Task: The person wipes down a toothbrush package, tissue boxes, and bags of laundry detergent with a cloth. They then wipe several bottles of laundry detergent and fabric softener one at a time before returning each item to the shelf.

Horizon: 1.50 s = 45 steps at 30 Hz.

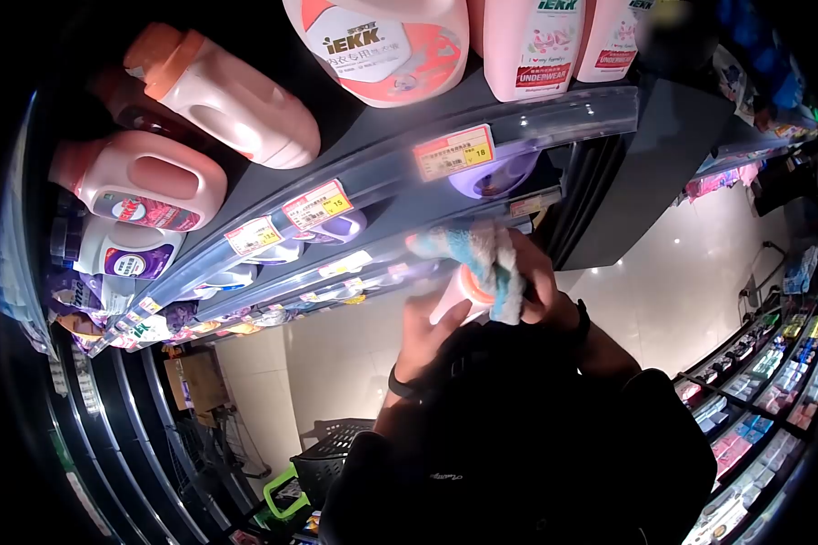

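Note:
My left hand is wrapped round a pale pink bottle with an orange-pink part at its top, held close in front of my body. In my right hand is a blue and white cloth, bunched up and lying against the upper part of the bottle. The cloth hides part of the bottle, and its far end is blurred. Just beyond both hands runs the shelf edge, where large pink detergent bottles stand above.
Price tags line the clear shelf strip. More detergent jugs stand at the left. A black basket with a green handle is on the floor behind my left side. Stocked shelves curve along the right.

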### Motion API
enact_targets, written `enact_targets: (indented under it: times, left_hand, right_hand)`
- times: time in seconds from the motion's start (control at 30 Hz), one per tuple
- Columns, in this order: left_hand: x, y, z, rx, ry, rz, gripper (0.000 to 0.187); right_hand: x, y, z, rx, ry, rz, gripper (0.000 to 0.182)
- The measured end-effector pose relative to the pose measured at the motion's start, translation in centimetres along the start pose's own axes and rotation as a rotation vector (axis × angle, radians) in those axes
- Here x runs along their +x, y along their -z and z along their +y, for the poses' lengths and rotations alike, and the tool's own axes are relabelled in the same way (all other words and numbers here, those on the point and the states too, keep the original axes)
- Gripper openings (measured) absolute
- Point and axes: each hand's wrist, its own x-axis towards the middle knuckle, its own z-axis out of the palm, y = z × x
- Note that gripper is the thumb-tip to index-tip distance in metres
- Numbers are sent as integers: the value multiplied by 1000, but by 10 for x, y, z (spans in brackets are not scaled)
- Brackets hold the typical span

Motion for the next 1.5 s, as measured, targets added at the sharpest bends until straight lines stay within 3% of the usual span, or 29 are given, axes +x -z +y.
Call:
enact_targets:
  times: [0.07,0.13,0.17,0.23,0.3,0.37,0.43,0.53,0.57,0.7,0.77,0.83,0.93,0.97,1.0,1.03,1.07,1.13,1.23,1.27,1.33,1.4,1.47,1.5]
  left_hand:
    - [-4,3,7,-58,5,-15,34]
    - [-8,9,8,-72,17,-35,34]
    - [-10,8,11,-51,-17,12,30]
    - [-14,22,10,-132,-16,-61,27]
    - [-15,15,15,-280,-91,20,25]
    - [-13,15,12,-383,-187,26,27]
    - [-9,11,14,-396,-278,78,32]
    - [-2,11,16,-97,-365,9,34]
    - [-5,17,12,-7,-304,-61,33]
    - [-2,12,1,-75,-248,47,29]
    - [-5,14,-4,31,-243,70,30]
    - [0,8,-1,83,-274,92,30]
    - [2,1,-1,119,-154,119,31]
    - [7,-3,-2,142,-257,127,29]
    - [8,-3,-5,128,-204,125,28]
    - [8,-3,-10,113,-149,122,27]
    - [8,-4,-14,96,-94,118,27]
    - [12,-8,-21,64,-116,141,28]
    - [12,-8,-24,52,-70,135,29]
    - [11,-7,-24,31,-34,136,29]
    - [11,-6,-24,-62,34,176,29]
    - [12,-7,-21,-210,100,249,30]
    - [15,5,-35,-362,104,310,35]
    - [16,4,-25,-397,105,325,36]
  right_hand:
    - [-4,-7,-4,298,-225,39,54]
    - [-19,-10,13,521,-312,39,99]
    - [-24,-7,14,469,-417,21,103]
    - [-31,-6,18,548,-566,62,92]
    - [-67,-17,58,813,-651,178,66]
    - [-96,-21,87,1224,-1016,347,45]
    - [-93,-22,90,1032,-941,205,42]
    - [-91,-25,90,742,-823,16,38]
    - [-91,-25,89,644,-783,-42,37]
    - [-36,-23,12,901,-1050,349,41]
    - [-56,-20,39,1237,-1079,522,39]
    - [-52,-19,38,951,-909,472,39]
    - [-53,-15,41,629,-701,358,36]
    - [-53,-9,39,523,-652,273,36]
    - [-50,-6,36,416,-603,190,35]
    - [-44,-9,27,416,-652,279,36]
    - [-34,-2,15,210,-518,179,37]
    - [-26,-8,6,308,-424,269,37]
    - [-6,-17,-9,-408,27,227,41]
    - [-16,-20,4,-976,308,148,41]
    - [-13,-26,12,-1047,347,226,32]
    - [-32,-22,33,-579,77,231,25]
    - [-45,-12,50,-455,-131,36,31]
    - [-43,-18,56,-276,-165,129,36]
